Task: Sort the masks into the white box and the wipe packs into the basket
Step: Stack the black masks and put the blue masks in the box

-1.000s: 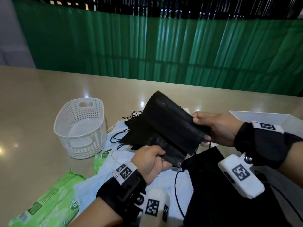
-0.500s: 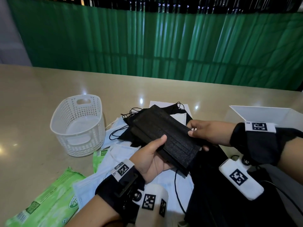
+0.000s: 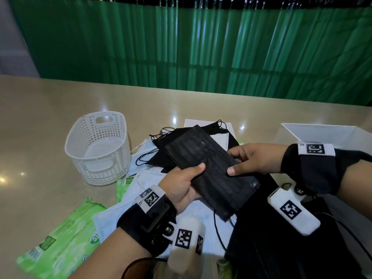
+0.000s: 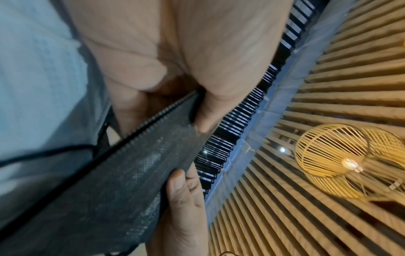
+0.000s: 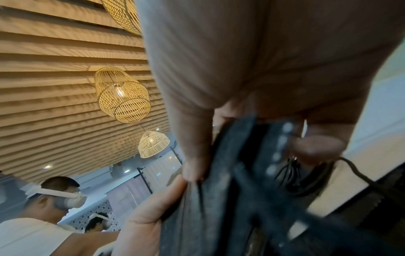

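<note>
Both hands hold a stack of black masks [image 3: 213, 168] above the pile in the middle of the table. My left hand [image 3: 184, 186] grips its near-left edge, thumb on top. My right hand [image 3: 251, 160] pinches its right edge, thumb on top and fingers beneath. The left wrist view shows the black masks [image 4: 122, 173] between thumb and fingers; the right wrist view shows the black masks [image 5: 236, 199] gripped the same way. More black masks [image 3: 171, 143] and white masks [image 3: 153, 178] lie underneath. The white basket [image 3: 98, 148] stands at the left, the white box [image 3: 322, 133] at the right.
A green wipe pack [image 3: 60, 242] lies near the front left edge, and another green wipe pack [image 3: 123, 184] peeks out beside the basket. A black bundle [image 3: 281, 248] lies at the front right. The green curtain [image 3: 201, 47] closes off the table's far side.
The black masks were tilted up a second ago; both hands have laid them flat and lowered them. My left thumb now lies on top of the stack.
</note>
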Motion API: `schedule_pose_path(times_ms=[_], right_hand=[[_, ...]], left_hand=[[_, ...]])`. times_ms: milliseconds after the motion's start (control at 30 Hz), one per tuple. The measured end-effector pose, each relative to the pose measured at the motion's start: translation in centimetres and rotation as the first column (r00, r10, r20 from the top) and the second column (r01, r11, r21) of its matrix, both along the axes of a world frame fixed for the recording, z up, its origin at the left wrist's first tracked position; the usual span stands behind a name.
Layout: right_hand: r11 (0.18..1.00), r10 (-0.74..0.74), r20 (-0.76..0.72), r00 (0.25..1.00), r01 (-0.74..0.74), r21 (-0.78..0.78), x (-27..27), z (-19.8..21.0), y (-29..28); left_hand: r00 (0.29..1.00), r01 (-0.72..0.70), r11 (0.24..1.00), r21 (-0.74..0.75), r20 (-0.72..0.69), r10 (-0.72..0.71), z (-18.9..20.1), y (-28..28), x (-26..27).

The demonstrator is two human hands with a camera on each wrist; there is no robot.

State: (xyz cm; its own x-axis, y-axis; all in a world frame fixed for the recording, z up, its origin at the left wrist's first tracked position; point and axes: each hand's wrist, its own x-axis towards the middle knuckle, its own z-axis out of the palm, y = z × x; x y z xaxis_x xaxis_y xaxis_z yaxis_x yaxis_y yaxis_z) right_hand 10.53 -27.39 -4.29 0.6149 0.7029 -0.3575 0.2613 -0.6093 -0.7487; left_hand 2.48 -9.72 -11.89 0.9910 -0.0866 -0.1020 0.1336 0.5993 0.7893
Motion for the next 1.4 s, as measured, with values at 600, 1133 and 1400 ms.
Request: schedule_pose_path(times_ms=[600, 1133, 1400], right_hand=[[0.811, 0.062, 0.49, 0.87, 0.242, -0.533, 4.7, -0.7, 7.7], [0.856, -0.083, 0.666, 0.742, 0.394, -0.333, 3.4, 2.5, 4.7], [0.806, -0.488, 0.051, 0.871, 0.427, 0.41, 2.1, 3.3, -0.9]], left_hand=[[0.95, -0.288, 0.951, 0.116, -0.094, 0.299, -0.5, 7.5, 0.3], [0.944, -0.299, 0.95, 0.089, -0.116, 0.308, -0.2, 7.5, 0.2], [0.974, -0.196, 0.979, -0.05, -0.128, 0.188, 0.6, 6.9, 0.0]])
